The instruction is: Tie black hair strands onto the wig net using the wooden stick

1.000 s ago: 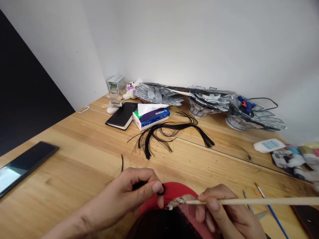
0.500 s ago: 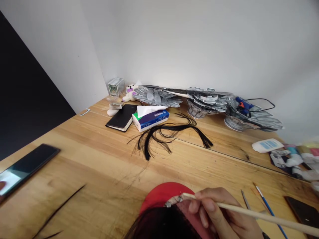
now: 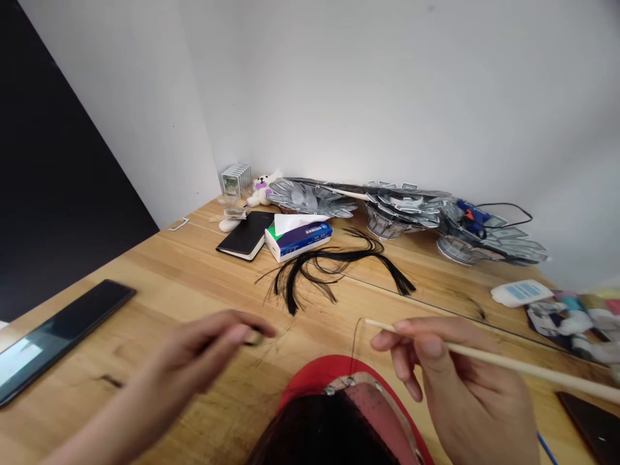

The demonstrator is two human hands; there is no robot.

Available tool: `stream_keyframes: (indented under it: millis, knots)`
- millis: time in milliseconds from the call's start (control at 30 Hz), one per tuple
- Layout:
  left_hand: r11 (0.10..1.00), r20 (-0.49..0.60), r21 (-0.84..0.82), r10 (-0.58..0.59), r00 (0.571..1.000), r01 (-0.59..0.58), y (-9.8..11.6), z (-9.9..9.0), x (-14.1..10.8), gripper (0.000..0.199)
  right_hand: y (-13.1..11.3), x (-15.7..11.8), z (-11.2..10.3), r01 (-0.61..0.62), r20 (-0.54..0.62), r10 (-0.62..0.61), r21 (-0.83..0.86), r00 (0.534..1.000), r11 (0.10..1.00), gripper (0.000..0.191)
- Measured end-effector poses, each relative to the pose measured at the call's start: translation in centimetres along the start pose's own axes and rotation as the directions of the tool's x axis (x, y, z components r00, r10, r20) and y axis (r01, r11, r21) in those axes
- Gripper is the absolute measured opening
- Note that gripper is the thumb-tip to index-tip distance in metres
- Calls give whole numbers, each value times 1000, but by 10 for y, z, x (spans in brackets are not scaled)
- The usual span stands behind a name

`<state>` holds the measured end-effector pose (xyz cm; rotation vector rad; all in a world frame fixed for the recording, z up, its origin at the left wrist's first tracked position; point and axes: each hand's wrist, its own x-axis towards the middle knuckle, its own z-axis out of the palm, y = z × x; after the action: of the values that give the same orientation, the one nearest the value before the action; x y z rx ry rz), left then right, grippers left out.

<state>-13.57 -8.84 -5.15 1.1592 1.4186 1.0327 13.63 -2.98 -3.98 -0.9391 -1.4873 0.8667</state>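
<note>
Head view, nearest the wearer: a red rounded form (image 3: 310,376) stood at the desk's near edge, dark hair (image 3: 322,433) covering its middle and small silver pins (image 3: 351,381) set along a pale strip. Over its right side, the right hand (image 3: 455,381) had its thumb and fingers closed around a pale wooden stick (image 3: 527,367), its tip pointing left. A thin dark strand (image 3: 354,342) rose from beside the pins and curved over near that tip; whether they touched could not be told. To the left of the form, the left hand (image 3: 194,361), blurred, pinched a small dark piece (image 3: 254,336) between thumb and forefinger, above the desk (image 3: 159,290).

A phone (image 3: 62,336) lay toward the desk's left edge; a dark brown object (image 3: 591,420) and part of a blue rod (image 3: 547,447) lay near the right.

Farther off, a long black hair bundle (image 3: 339,256) curved across the desk, just beside a tissue box (image 3: 300,240) touching a black notebook (image 3: 247,236). Grey panelled models (image 3: 397,210), a plush bear (image 3: 261,190) and stacked clear cases (image 3: 235,181) lined the far edge by the wall.
</note>
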Motion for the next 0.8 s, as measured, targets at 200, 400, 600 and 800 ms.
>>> stream_keyframes:
  millis: [200,400,600,800]
  knots:
    - [979,499,-155,193,845,-132,26,89,35,35,-33,30,3,62,-94,-59,31,994,998,17]
    - [928,353,-369,84,932,56,7,60,23,44,-30,77,-18,30,-289,71,331,955,943,30]
    - [888,-11,-450,-114,993,97,-23,2,1,47,-10,54,-27,-101,-208,132,153,969,983,22]
    - [922,-327,-371,-243,913,112,-42,-46,-3,38,19,-19,-31,388,459,-128,-534,879,751,26]
